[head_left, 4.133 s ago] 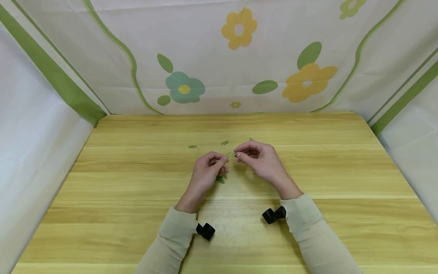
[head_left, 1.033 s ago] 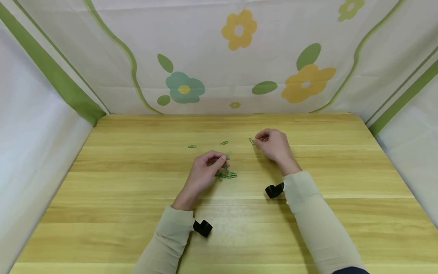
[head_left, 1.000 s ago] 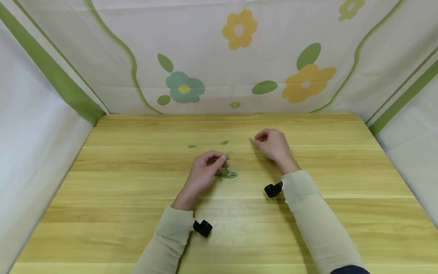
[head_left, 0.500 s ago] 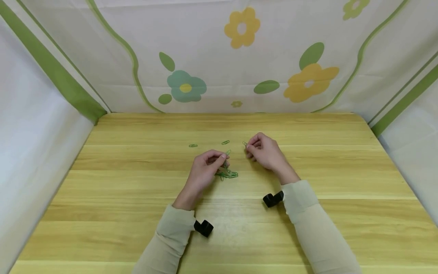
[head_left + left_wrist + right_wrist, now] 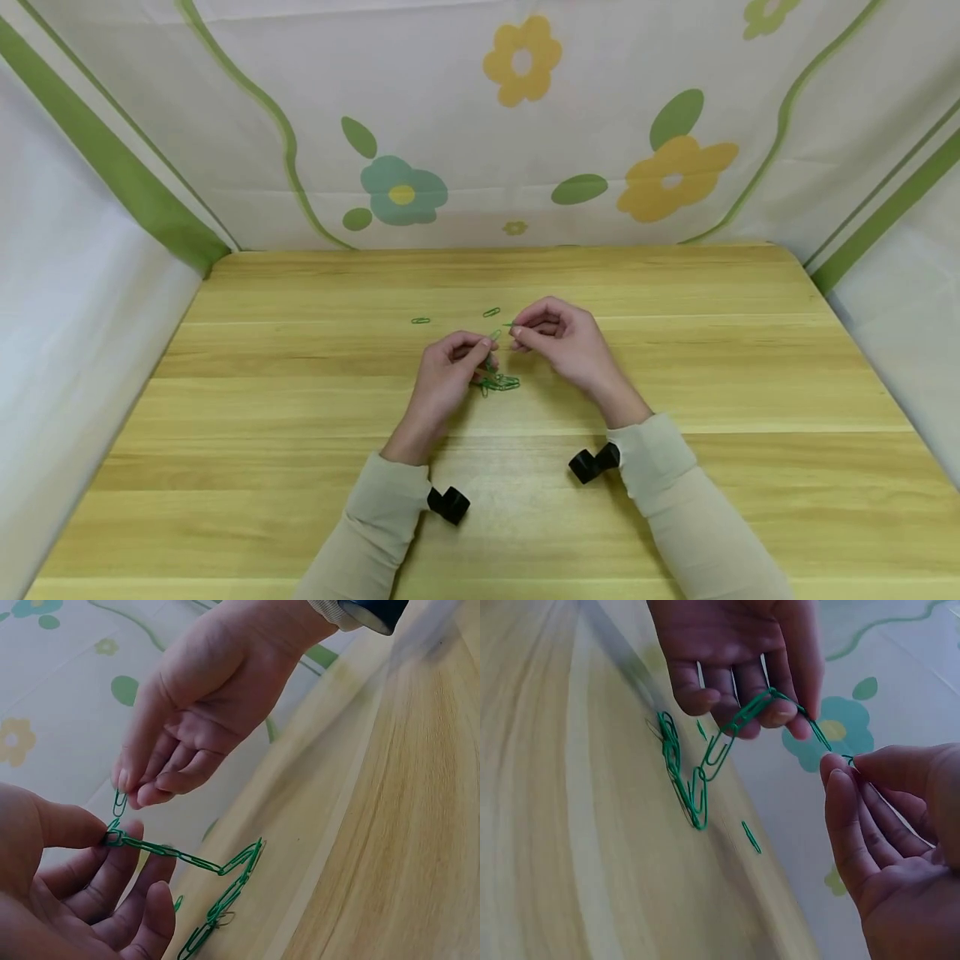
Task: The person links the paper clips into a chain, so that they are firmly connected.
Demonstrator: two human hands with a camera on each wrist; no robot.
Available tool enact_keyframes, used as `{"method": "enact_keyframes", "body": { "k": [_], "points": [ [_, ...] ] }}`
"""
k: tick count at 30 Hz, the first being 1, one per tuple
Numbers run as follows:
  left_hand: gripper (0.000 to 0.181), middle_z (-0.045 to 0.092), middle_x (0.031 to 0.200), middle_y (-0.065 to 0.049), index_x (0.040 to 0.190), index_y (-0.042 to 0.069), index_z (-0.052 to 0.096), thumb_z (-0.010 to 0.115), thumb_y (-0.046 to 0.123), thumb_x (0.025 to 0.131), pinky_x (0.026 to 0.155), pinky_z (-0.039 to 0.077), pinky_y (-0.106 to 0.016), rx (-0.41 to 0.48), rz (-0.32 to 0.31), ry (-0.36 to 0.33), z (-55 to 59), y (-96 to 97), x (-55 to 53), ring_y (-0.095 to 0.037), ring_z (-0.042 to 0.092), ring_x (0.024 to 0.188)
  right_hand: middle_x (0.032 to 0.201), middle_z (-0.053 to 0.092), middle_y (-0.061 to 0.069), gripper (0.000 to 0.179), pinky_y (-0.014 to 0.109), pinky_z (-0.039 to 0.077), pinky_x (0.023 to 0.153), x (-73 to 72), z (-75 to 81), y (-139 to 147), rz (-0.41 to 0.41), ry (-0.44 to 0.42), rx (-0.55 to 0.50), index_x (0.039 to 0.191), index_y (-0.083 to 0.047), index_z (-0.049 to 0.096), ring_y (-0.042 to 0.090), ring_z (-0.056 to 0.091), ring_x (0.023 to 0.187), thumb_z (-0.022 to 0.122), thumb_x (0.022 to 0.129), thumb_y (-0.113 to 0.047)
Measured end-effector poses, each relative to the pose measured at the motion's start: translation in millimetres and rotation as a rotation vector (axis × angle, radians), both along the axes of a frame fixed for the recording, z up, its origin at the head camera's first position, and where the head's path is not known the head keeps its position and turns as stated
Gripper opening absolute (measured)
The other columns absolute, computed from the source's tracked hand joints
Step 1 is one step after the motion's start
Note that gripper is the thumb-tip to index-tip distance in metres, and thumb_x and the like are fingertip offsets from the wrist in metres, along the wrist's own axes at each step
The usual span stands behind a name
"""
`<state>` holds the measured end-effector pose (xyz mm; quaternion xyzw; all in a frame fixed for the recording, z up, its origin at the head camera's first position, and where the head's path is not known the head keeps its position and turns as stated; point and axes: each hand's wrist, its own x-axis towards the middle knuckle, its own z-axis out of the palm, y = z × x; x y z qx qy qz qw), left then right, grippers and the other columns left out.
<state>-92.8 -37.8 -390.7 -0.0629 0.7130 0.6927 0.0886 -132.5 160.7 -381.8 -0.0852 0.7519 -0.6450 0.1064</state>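
My green paperclip chain [image 5: 157, 848] runs from my left hand [image 5: 447, 375], whose fingers [image 5: 73, 826] pinch its end link [image 5: 114, 837], down onto the bench [image 5: 247, 450]. My right hand [image 5: 566, 342] pinches a single paperclip [image 5: 120, 804]; steadying that link and feeding the wire in squarely seems best. My fingertips partly cover both, so I can't quite tell whether they touch.

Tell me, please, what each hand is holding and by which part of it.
The left hand pinches a chain of green paperclips near its raised end. The right hand pinches another green paperclip by one end.
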Motion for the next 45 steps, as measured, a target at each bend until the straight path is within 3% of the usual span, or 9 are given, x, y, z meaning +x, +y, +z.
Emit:
{"method": "enact_keyframes", "body": {
  "k": [7, 15, 23, 30, 39, 45],
  "points": [
    [0.019, 0.077, 0.101, -0.018, 0.112, 0.004, 0.076, 0.066, 0.019, 0.109, 0.079, 0.057, -0.032, 0.007, 0.010, -0.017, -0.1, 0.3, 0.7, -0.017, 0.069, 0.085, 0.108, 0.080, 0.019, 0.016, 0.039, 0.066, 0.090, 6.9, 1.0, -6.6, 0.013, -0.006, -0.008, 0.114, -0.001, 0.076, 0.019, 0.080, 0.091, 0.076, 0.100, -0.009],
    [0.019, 0.077, 0.094, -0.009, 0.112, 0.004, 0.076, 0.065, 0.019, 0.109, 0.078, 0.059, -0.032, 0.021, 0.007, -0.057, 0.3, 0.3, 0.9, -0.014, 0.069, 0.084, 0.111, 0.080, 0.020, 0.018, 0.042, 0.066, 0.090, 8.8, -0.8, -8.5, 0.008, 0.016, 0.016, 0.118, 0.000, 0.075, 0.017, 0.080, 0.090, 0.073, 0.102, -0.006],
    [0.021, 0.078, 0.100, -0.019, 0.111, 0.004, 0.076, 0.065, 0.021, 0.109, 0.080, 0.058, -0.033, 0.037, -0.014, -0.063, -0.1, -0.7, 1.6, -0.016, 0.069, 0.085, 0.110, 0.081, 0.016, 0.018, 0.045, 0.066, 0.089, 9.2, -1.4, -9.4, -0.007, 0.047, 0.071, 0.119, -0.006, 0.077, 0.023, 0.080, 0.094, 0.075, 0.101, -0.008],
    [0.022, 0.078, 0.093, -0.010, 0.111, 0.004, 0.076, 0.065, 0.023, 0.110, 0.081, 0.057, -0.033, 0.045, -0.041, -0.070, -0.9, -2.2, 1.4, -0.017, 0.068, 0.086, 0.107, 0.082, 0.013, 0.014, 0.047, 0.066, 0.087, 9.4, -3.5, -9.0, -0.003, 0.083, 0.100, 0.114, -0.007, 0.079, 0.024, 0.080, 0.093, 0.076, 0.101, -0.009],
    [0.022, 0.075, 0.094, -0.008, 0.111, 0.002, 0.075, 0.062, 0.020, 0.110, 0.081, 0.057, -0.032, 0.124, -0.024, -0.093, 1.0, -3.7, -0.9, -0.016, 0.070, 0.087, 0.104, 0.083, 0.012, 0.013, 0.045, 0.066, 0.083, 7.5, -3.0, -9.0, -0.009, 0.093, 0.117, 0.113, -0.009, 0.080, 0.030, 0.080, 0.094, 0.076, 0.101, -0.010],
    [0.022, 0.077, 0.096, -0.009, 0.113, 0.001, 0.075, 0.061, 0.018, 0.110, 0.079, 0.056, -0.030, 0.166, 0.001, -0.107, 0.1, -4.5, -1.9, -0.015, 0.073, 0.085, 0.102, 0.083, 0.011, 0.012, 0.044, 0.066, 0.083, 7.1, -3.4, -8.4, -0.016, 0.094, 0.131, 0.112, -0.009, 0.079, 0.025, 0.080, 0.092, 0.075, 0.101, -0.010]
  ]
}}
